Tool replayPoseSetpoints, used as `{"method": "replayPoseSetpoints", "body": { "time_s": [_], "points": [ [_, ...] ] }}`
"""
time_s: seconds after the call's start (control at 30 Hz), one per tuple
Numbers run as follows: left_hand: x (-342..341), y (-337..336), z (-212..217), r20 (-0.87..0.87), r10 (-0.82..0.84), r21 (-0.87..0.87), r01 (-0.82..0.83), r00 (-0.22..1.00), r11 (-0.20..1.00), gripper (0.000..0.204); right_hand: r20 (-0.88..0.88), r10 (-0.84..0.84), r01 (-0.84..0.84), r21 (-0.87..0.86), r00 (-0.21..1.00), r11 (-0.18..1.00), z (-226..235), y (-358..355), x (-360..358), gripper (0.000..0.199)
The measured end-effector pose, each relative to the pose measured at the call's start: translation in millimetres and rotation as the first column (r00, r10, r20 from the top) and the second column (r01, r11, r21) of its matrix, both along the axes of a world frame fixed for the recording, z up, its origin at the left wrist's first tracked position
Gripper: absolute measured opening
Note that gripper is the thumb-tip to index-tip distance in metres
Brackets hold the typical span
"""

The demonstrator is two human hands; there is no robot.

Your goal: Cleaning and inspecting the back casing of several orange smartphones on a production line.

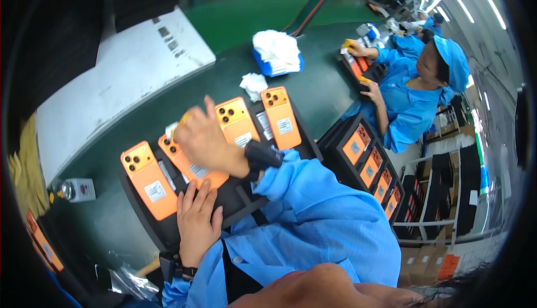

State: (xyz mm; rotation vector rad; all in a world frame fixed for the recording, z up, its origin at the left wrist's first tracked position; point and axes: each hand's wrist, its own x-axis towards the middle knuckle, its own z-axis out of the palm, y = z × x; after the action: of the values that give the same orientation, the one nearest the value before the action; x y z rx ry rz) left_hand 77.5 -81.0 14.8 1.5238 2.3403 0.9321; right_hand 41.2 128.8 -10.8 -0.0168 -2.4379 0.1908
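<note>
Four orange phone backs, each with a camera block and a white code label, rest in a black tray (238, 190). My right hand (204, 140) is closed over the second phone (215, 179) from the left. A bit of white wipe (170, 130) shows at its fingertips, beside that phone's cameras. Lying flat with fingers stretched, my left hand (198, 218) touches the same phone's lower end and the tray's near edge. The leftmost phone (148, 182), the third phone (238, 121) and the rightmost phone (281, 118) lie untouched.
Beyond the tray are a crumpled white wipe (254, 86) and a blue box of white wipes (277, 53). A small bottle (77, 189) stands at left. On the right, a stacked black tray (358, 168) holds orange phones; a co-worker (408, 84) in blue handles another tray.
</note>
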Motion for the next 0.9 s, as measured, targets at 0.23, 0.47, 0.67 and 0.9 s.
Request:
{"method": "replayPoseSetpoints", "body": {
  "time_s": [0.23,0.47,0.67,0.9],
  "points": [
    [4.8,-0.1,-3.6,-0.052,-0.017,-0.004,0.017,0.998,1.0,0.04,0.026,-0.123,0.125,-0.095,0.992,0.988,9.5,13.2,-0.6,0.006],
    [6.4,1.0,3.4,-0.082,0.004,-0.018,-0.005,0.997,1.0,0.04,-0.034,-0.1,0.101,0.02,0.994,0.995,6.0,15.3,1.0,0.007],
    [9.4,-0.6,-3.6,-0.133,0.018,-0.043,-0.024,0.991,0.999,0.045,0.068,-0.228,0.225,0.053,0.971,0.973,36.5,61.9,25.7,0.004],
    [35.1,33.1,3.1,-0.198,-0.058,0.045,0.068,0.978,0.997,0.051,-0.042,-0.239,0.237,-0.03,0.97,0.971,48.6,96.9,93.3,0.009]
  ]
}}
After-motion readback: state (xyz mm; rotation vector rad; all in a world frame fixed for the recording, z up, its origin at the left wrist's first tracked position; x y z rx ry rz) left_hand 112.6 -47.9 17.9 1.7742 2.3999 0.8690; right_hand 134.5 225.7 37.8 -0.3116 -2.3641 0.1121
